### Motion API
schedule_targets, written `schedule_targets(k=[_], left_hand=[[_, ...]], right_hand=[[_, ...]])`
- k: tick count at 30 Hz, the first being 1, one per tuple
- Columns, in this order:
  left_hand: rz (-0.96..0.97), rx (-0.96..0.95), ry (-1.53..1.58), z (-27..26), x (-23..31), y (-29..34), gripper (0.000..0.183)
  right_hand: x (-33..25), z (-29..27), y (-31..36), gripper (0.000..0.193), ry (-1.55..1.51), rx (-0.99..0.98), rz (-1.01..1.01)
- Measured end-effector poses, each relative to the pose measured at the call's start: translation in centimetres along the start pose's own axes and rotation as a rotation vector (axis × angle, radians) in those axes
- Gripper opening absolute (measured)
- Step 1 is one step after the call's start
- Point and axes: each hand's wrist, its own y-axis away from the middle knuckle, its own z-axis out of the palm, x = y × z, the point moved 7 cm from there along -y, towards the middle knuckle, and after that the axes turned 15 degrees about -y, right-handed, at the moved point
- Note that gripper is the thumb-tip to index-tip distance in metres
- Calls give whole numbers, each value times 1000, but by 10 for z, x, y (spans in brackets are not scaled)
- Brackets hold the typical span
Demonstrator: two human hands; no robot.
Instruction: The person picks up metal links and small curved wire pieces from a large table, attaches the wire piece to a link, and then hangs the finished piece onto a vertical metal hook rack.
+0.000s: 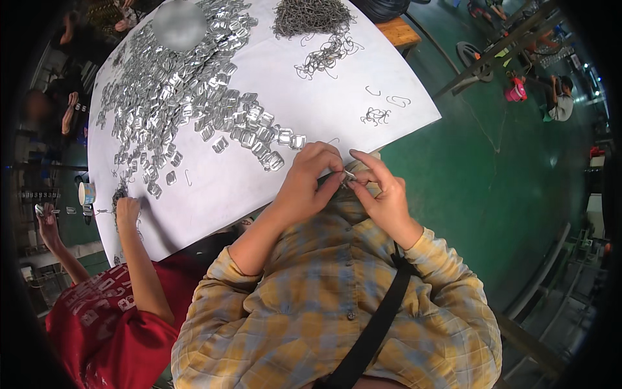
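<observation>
In front of my chest, just off the near edge of the table, my two hands meet over a small shiny metal piece [348,175]. My left hand [310,180] pinches it between thumb and fingers. From the other side, the thumb and a finger of my right hand [387,196] grip it, with the index finger raised. Fingers cover most of the piece, so its exact shape is hidden. Close beyond my left hand lie loose rectangular metal buckles [275,161], and a thin wire hook [334,141] rests near my knuckles.
Many metal buckles [175,84] spread over the white table [324,107]. Dark wire hooks [311,16] are heaped at the far side, with smaller clusters [376,117] nearer. At left, a co-worker in a red shirt [110,318] reaches a hand [127,211] toward hooks.
</observation>
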Motion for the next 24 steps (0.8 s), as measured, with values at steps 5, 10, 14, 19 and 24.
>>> schedule_targets(k=[5, 10, 14, 19, 24], left_hand=[[36, 109, 54, 1, -5, 14, 17], [81, 174, 6, 0, -4, 37, 17], [71, 145, -60, 10, -8, 46, 16], [18, 174, -29, 9, -11, 52, 15], [-34, 127, 38, 13, -17, 53, 14]], right_hand=[[-6, 13, -1, 49, 6, -106, 36], [18, -6, -21, 36, -241, -9, 54], [24, 29, -51, 26, 216, -189, -131], [76, 104, -74, 35, 278, -327, -340], [70, 109, -80, 26, 349, -401, -56]])
